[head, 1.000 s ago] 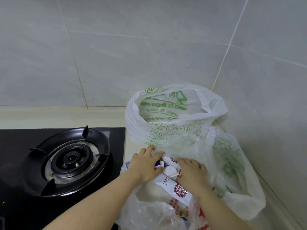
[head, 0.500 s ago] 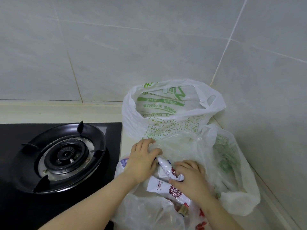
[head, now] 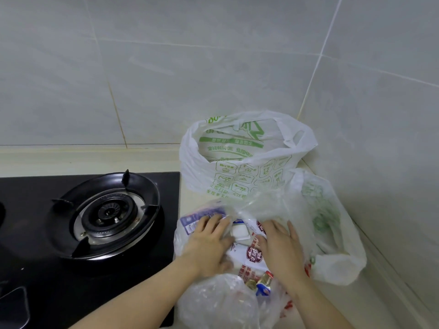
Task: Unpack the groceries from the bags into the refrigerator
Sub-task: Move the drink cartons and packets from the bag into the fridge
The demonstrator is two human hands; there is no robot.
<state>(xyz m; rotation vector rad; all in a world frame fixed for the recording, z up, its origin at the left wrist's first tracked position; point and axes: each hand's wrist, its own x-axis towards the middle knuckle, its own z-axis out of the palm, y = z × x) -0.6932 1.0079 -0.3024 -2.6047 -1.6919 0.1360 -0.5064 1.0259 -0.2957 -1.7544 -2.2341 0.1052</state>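
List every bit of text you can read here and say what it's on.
"80": green, on the rim of the rear bag; whatever follows is cut off.
Other green print on the rear bag: Chinese, seen mirrored, too blurred to read.
Green print on the right bag: blurred.
Characters on the red-logo packet: unreadable.
Print on the blue pack under the left hand: too small to read.

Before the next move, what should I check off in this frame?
1. Near bag opened: ok, packs exposed.
2. Left hand on blue-white pack: ok.
3. Right hand gripping red-logo carton: not ok, fingers lie flat.
4. Burner unlit: ok, no flame seen.
5. Back bag upright: ok.
6. Refrigerator path: cannot tell, out of view.
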